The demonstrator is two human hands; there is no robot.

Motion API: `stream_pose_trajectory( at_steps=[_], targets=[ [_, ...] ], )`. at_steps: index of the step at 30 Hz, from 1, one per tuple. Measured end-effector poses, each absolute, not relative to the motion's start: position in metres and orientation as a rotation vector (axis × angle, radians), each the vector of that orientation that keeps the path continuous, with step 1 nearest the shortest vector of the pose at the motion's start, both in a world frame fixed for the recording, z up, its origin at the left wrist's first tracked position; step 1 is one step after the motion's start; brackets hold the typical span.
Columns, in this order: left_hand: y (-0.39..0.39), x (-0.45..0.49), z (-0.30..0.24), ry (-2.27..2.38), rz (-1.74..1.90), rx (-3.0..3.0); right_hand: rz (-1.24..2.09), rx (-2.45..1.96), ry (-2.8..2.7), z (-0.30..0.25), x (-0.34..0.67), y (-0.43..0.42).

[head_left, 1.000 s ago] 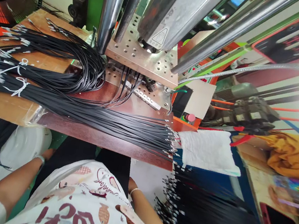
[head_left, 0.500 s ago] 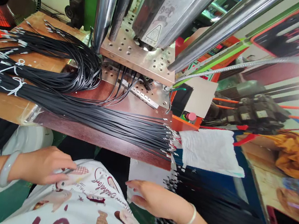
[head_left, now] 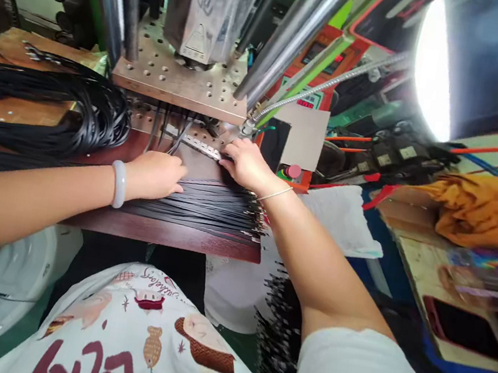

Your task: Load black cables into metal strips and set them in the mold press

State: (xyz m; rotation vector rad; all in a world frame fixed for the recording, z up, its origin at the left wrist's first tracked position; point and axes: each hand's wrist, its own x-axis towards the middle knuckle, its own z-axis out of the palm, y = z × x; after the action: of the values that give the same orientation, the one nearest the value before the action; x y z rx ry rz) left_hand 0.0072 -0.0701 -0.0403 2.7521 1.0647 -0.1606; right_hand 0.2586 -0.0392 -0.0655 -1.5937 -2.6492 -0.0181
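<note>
Left hand (head_left: 157, 176): lies over black cables (head_left: 217, 205), grip impossible to tell. Right hand (head_left: 247, 163): sits at one end of a white slotted strip (head_left: 202, 147), grip likewise unclear.

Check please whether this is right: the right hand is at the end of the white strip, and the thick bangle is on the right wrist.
Not quite: the head view shows the thick bangle on the left wrist. The right hand is at the end of the white strip.
</note>
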Motion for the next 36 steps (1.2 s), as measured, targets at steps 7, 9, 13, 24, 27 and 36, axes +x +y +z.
stream_pose_trajectory(
  at_steps=[7,9,13,24,27,36],
  targets=[
    [-0.06,0.011,-0.028,1.159,-0.487,2.643,0.042,-1.626,-2.442,-0.056,0.301,-0.071],
    [-0.055,0.014,-0.028,1.15,-0.619,2.554,0.11,-1.619,-2.194,-0.056,0.314,-0.087],
    [-0.042,0.021,-0.025,1.125,-0.612,2.441,0.263,-1.634,-1.784,-0.063,0.335,-0.122],
    [-0.017,0.072,-0.004,0.719,-0.39,1.629,-0.077,-1.508,-1.759,-0.034,0.277,-0.161],
    [-0.018,0.07,-0.003,0.735,-0.355,1.68,-0.089,-1.507,-2.208,-0.037,0.243,-0.144],
    [-0.011,0.021,-0.003,0.332,0.469,2.733,0.11,-1.265,-2.381,-0.056,0.231,-0.08]
  ],
)
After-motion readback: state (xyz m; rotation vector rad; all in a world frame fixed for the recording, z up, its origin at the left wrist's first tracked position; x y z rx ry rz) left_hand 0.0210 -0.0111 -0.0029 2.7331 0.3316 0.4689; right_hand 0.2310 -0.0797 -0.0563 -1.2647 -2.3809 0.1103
